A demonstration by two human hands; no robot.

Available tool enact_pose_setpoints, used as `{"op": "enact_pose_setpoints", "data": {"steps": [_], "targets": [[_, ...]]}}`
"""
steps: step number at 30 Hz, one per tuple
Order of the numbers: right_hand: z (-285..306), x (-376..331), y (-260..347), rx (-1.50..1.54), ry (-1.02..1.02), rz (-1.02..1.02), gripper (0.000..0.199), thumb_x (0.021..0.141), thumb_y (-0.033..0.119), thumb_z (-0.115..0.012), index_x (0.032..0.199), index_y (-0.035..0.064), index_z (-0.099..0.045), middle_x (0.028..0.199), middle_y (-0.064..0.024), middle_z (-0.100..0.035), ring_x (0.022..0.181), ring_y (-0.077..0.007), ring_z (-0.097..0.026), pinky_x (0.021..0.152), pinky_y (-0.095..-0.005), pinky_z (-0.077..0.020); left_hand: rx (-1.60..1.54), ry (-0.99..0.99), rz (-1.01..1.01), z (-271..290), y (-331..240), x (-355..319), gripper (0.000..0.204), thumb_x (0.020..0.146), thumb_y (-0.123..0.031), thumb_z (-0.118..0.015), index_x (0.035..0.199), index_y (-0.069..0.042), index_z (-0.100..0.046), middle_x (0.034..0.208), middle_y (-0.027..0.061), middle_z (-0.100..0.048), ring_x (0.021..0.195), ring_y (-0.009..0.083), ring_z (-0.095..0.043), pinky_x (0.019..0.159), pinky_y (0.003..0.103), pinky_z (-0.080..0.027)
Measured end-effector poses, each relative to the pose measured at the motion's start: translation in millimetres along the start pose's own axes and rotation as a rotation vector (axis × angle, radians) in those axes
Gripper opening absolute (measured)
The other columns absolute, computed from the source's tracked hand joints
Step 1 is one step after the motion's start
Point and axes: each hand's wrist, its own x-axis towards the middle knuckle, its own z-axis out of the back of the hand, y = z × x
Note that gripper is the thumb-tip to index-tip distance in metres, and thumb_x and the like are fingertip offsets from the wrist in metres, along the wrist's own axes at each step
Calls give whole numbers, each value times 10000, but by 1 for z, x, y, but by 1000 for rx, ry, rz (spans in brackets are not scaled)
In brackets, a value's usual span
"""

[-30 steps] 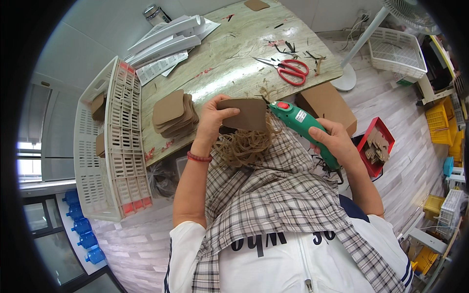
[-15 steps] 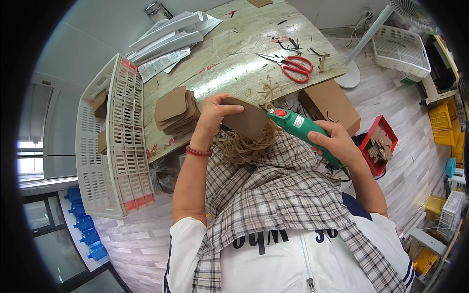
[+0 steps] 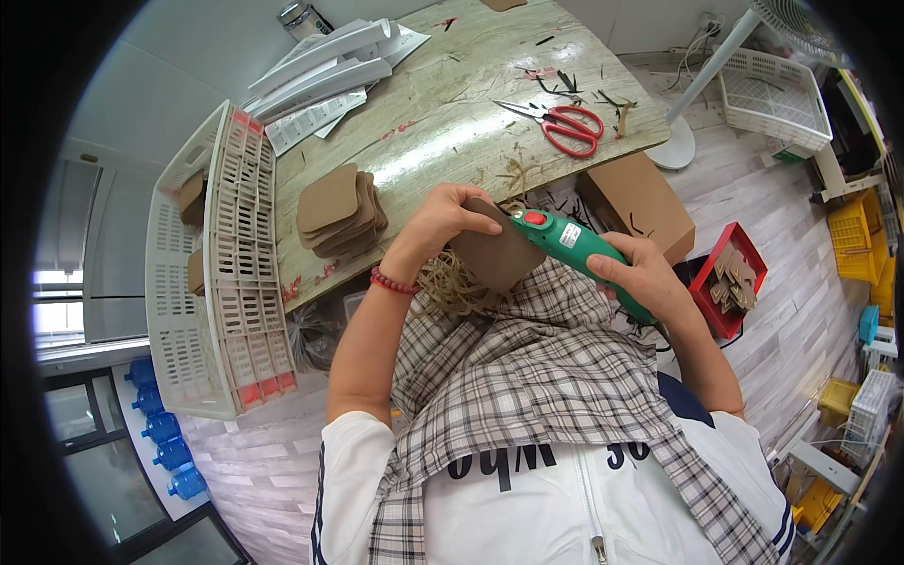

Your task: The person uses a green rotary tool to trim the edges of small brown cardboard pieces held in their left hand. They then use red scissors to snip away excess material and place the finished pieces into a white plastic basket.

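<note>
Pinching the brown panel (image 3: 496, 252) near mid-frame, thumb on top, my left grip (image 3: 449, 218) points up and rightward; my right grip (image 3: 642, 273), angled up and leftward, wraps the green power tool (image 3: 573, 241) right of centre.

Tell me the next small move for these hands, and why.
I'd probably have the left hand turn the flat brown rounded-corner piece slightly, with the right hand holding the green handheld tool with a red switch steady. The tool's front end appears to be at the piece's edge, so a slight turn would likely bring a fresh stretch of edge to it.
</note>
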Motion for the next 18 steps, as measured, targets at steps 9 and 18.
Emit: {"op": "enact_pose_setpoints", "data": {"steps": [9, 18], "targets": [[-4, 14, -2, 33, -46, 35, 358, 874, 306, -672, 1017, -21, -642, 709, -17, -573, 598, -74, -525, 539, -239, -434, -28, 103, -1, -11, 0, 15, 408, 684, 34, -744, 1075, -25, -643, 973, 55, -666, 873, 142, -621, 805, 271, -496], [-8, 21, -20, 124, -314, 87, 329, 891, 294, -672, 990, -17, -641, 702, -13, -573, 592, -66, -529, 541, -233, -444, -1042, -417, -156, 4, 31, 42, 351, 856, 54, -611, 1192, 40, -511, 1171, 133, -587, 1083, 285, -591, 968, 448, -503]]}}
